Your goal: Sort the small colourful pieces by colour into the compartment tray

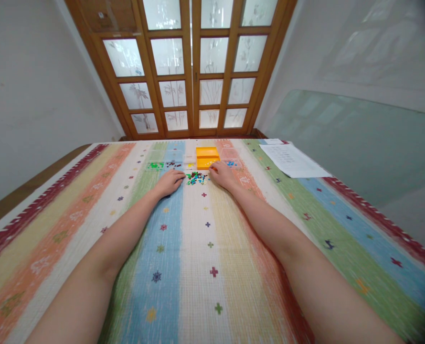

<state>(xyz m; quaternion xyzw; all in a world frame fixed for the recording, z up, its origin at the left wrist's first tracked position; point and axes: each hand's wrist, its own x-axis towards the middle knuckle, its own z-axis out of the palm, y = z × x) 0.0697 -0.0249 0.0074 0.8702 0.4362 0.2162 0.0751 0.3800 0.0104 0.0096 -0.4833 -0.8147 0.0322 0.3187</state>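
A mixed pile of tiny green, blue, dark and pale pieces (196, 178) lies on the tablecloth between my hands. My left hand (171, 182) rests at the pile's left edge, its fingers stretched out and low on the cloth. At the right side of the pile, my right hand (221, 174) has its fingertips drawn together in front of an open yellow box (207, 152); anything pinched there is too small to make out. Clear boxes flank the yellow one, with green pieces (156, 166), dark brown pieces (173, 165), yellow pieces (190, 165) and blue pieces (231, 164) in them.
A striped, patterned tablecloth (198, 248) covers the table. White printed sheets (293, 160) lie toward the far right. Beyond the far edge stand wooden doors with glass panes (194, 76), and a glass panel (341, 138) leans by the right wall.
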